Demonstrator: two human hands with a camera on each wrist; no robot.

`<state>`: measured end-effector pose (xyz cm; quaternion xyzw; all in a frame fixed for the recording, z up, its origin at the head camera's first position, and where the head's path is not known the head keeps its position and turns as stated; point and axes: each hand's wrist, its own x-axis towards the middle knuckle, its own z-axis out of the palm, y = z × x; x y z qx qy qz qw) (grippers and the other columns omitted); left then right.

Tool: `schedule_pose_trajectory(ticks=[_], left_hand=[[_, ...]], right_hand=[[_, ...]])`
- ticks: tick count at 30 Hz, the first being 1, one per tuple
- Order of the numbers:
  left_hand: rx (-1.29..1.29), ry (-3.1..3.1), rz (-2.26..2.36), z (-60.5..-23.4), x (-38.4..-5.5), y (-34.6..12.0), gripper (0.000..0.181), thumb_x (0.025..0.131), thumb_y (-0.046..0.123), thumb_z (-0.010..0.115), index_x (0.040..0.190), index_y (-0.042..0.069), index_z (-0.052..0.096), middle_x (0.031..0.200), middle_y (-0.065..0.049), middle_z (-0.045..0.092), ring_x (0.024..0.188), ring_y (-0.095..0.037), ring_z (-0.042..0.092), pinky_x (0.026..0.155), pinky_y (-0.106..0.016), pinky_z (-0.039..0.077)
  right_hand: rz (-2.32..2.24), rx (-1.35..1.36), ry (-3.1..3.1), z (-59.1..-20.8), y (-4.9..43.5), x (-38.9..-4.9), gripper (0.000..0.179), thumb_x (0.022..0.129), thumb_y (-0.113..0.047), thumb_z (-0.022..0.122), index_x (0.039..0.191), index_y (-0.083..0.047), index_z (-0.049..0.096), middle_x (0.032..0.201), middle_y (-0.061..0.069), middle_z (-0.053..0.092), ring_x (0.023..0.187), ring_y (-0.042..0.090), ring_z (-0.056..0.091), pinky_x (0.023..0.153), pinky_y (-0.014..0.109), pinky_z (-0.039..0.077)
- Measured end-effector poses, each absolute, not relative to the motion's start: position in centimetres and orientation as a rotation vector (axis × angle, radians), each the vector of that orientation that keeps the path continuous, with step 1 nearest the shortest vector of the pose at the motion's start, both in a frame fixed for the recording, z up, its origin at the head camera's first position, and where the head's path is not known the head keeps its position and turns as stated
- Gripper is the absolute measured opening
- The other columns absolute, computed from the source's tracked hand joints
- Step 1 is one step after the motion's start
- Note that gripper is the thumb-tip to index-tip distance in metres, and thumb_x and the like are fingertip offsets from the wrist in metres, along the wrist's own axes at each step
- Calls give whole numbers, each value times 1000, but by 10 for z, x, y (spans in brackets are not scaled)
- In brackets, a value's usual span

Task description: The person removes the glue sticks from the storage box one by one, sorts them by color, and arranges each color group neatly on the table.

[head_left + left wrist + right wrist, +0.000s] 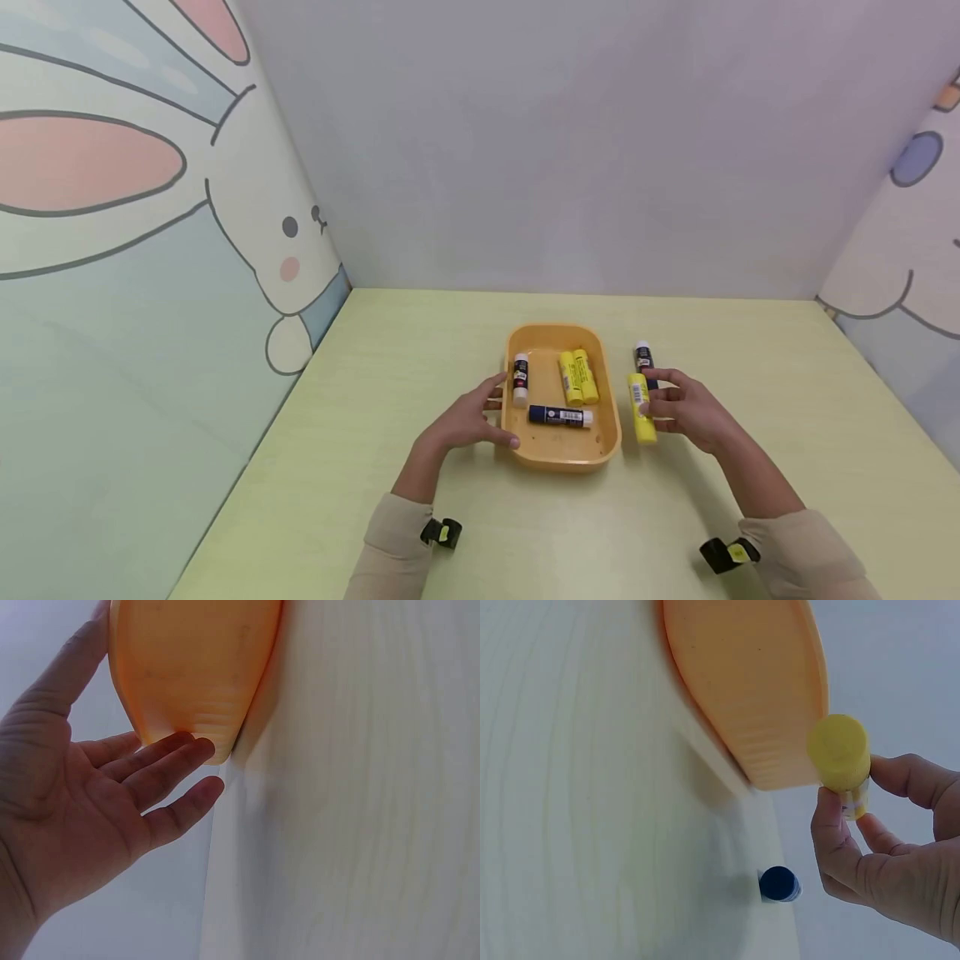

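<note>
An orange plastic tray (pixel 567 451) sits on the table. My left hand (pixel 468 417) is at its left side, thumb at the rim and fairly straight fingers against the outer wall (pixel 195 675). My right hand (pixel 688 410) pinches a yellow glue stick (pixel 641 410) between thumb and fingers, just right of the tray; its yellow end (pixel 838 746) faces the right wrist camera. Beyond that hand a dark blue glue stick (pixel 643 357) with a white end lies on the table, partly hidden.
Inside the tray lie two yellow glue sticks side by side (pixel 577 379), a dark glue stick (pixel 521 379) along the left wall and a dark blue one (pixel 561 417) lying crosswise. A grey wall (pixel 570 150) rises behind the table (pixel 420 350); side panels carry cartoon drawings.
</note>
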<state>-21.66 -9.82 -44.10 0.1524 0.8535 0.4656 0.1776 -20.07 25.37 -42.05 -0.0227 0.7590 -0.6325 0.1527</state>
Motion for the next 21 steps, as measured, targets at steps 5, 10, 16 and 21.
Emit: schedule_pose_trajectory(ticks=[5,10,16,21], left_hand=[[433,2423,1311,-441,-216,-97,104,65,32,86,148,19,24,139,-6,43,123,-26,43,96,-45,40],[421,2414,1316,-441,-215,-97,103,65,31,86,148,19,25,139,-6,43,123,-25,43,96,-44,40],[414,2410,1315,-443,-215,-98,103,65,31,86,148,20,25,139,-6,43,123,-26,43,96,-45,40],[414,2418,1314,-444,-217,-98,104,64,33,86,148,22,25,137,-5,44,123,-24,43,96,-44,40]], right_hand=[[-1798,-15,2186,-425,261,-197,69,86,-6,65,140,5,22,111,20,47,90,18,56,77,37,53],[-1777,25,2177,-429,265,-192,71,86,-6,66,140,8,21,111,20,49,89,18,57,76,37,53],[-1703,88,2201,-435,271,-189,71,86,-7,66,138,9,21,110,19,49,88,19,57,76,38,53],[-1621,121,2254,-436,274,-187,69,85,-7,67,136,10,23,111,22,48,87,21,56,75,38,53]])
